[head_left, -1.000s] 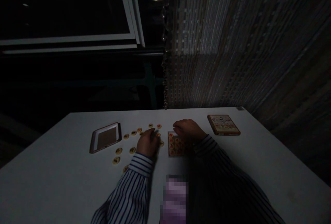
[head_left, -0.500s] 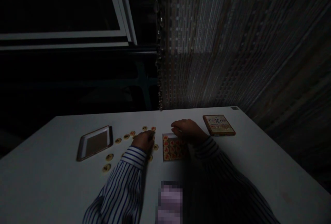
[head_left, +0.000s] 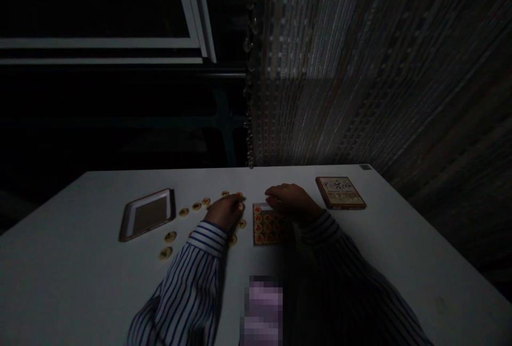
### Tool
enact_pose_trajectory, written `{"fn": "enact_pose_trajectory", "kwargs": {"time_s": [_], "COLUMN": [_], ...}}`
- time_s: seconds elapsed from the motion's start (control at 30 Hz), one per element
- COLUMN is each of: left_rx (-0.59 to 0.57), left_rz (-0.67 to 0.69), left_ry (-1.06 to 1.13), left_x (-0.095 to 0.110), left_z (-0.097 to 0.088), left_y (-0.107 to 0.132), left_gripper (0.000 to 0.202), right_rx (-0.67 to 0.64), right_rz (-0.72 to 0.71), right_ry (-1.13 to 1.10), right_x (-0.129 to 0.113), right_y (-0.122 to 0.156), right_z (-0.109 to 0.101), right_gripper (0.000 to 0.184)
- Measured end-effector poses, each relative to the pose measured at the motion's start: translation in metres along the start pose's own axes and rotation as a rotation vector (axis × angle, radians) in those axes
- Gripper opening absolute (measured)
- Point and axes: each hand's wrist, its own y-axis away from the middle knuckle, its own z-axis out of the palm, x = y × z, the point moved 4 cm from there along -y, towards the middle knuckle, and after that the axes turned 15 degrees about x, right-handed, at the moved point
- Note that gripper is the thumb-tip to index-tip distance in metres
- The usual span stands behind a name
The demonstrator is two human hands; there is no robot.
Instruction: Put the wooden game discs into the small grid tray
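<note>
My left hand (head_left: pixel 224 211) is closed, palm down, its fingertips at a red-marked xiangqi piece (head_left: pixel 239 195) on the table. Another piece (head_left: pixel 240 206) shows beside the thumb, and a dark-marked piece (head_left: pixel 242 224) lies nearer me. Over the far right part of a shallow box (head_left: pixel 258 243) hovers my right hand (head_left: pixel 291 200), fingers curled together; what they hold, if anything, is hidden. Inside that box, red-marked pieces (head_left: pixel 268 227) sit in rows, some in shadow. More loose pieces (head_left: pixel 196 206) are scattered around and left of my left hand.
An open shallow tray (head_left: pixel 149 215) lies at the left of the white table (head_left: pixel 88 276). A flat box with a printed cover (head_left: pixel 341 192) is at the right. Behind the table hangs a string curtain (head_left: pixel 320 69). A pixelated patch (head_left: pixel 262 311) covers the near middle.
My left hand has moved slightly away from me, its fingertips now reaching the red-marked piece. My right hand stays over the box. The view has tilted slightly.
</note>
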Motion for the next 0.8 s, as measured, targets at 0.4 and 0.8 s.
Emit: {"fn": "enact_pose_trajectory", "kwargs": {"time_s": [0.4, 0.8], "left_rx": [0.124, 0.163], "left_rz": [0.096, 0.165], "left_ry": [0.276, 0.309], "left_x": [0.025, 0.042], "left_z": [-0.012, -0.008], "left_y": [0.001, 0.005], "left_gripper": [0.034, 0.038], "right_rx": [-0.041, -0.001], "right_rz": [0.0, 0.043], "right_ry": [-0.01, -0.326], "right_x": [-0.01, -0.013], "right_y": [-0.001, -0.002], "right_z": [0.001, 0.0], "right_gripper": [0.03, 0.028]}}
